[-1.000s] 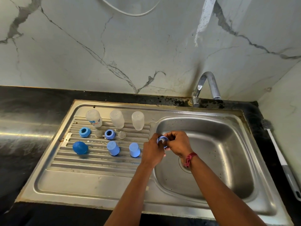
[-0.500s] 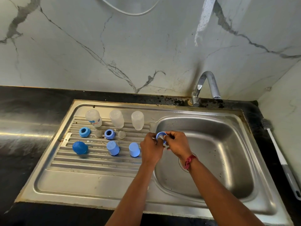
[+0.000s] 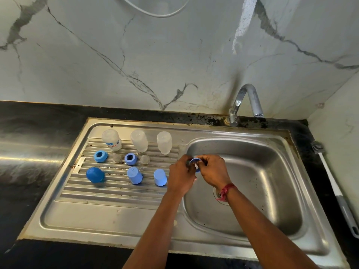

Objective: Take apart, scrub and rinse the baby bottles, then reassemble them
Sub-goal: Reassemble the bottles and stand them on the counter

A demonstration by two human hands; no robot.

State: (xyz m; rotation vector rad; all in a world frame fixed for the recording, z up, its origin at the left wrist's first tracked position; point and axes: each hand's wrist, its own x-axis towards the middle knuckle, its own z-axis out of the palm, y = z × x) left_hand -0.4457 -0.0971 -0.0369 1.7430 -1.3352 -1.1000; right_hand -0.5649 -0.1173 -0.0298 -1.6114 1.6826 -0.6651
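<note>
A blue ring (image 3: 194, 159) is held between both hands over the left edge of the sink basin (image 3: 272, 171), just beside the ribbed drainboard (image 3: 116, 193). The left hand (image 3: 180, 176) curls its fingers round one side of the ring. The right hand (image 3: 212, 169), with a red thread (image 3: 226, 190) at the wrist, pinches the other side. On the drainboard, three clear bottles (image 3: 139, 140) stand in the back row. In front of them are two other rings (image 3: 100, 156), each with a clear teat (image 3: 117, 157) beside it. Three blue caps (image 3: 134, 175) make up the nearest row. A tap (image 3: 245, 101) rises behind the basin. A brush (image 3: 330, 181) lies on the dark counter (image 3: 29, 133) to the right.
</note>
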